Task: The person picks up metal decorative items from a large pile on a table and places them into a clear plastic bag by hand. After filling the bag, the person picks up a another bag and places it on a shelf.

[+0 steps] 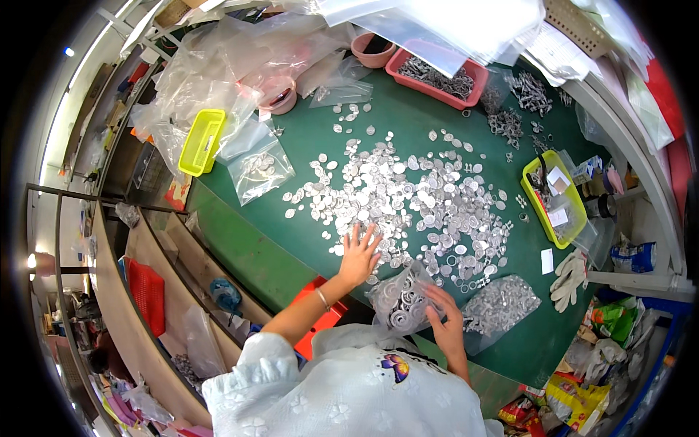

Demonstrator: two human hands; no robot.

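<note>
My left hand [358, 256] lies flat with its fingers spread at the near edge of a wide heap of small silver-coloured metal pieces [364, 182], mostly oval and round, some ring-shaped. In front of my body, a clear plastic bag [402, 298] holds similar metal parts, several with round swirled shapes. My right hand [445, 315] grips that bag by its right side, fingers on top of the plastic. Just right of it, a second clear bag [502, 304] full of small metal pieces lies flat on the green table [255, 247].
A pink tray [473, 95] of metal parts stands at the back. Yellow-green trays sit at left [202, 142] and right [530, 175]. Loose plastic bags [211, 65] cover the far left. White gloves [569, 280] lie near the right edge. A red stool [320, 317] stands below the table.
</note>
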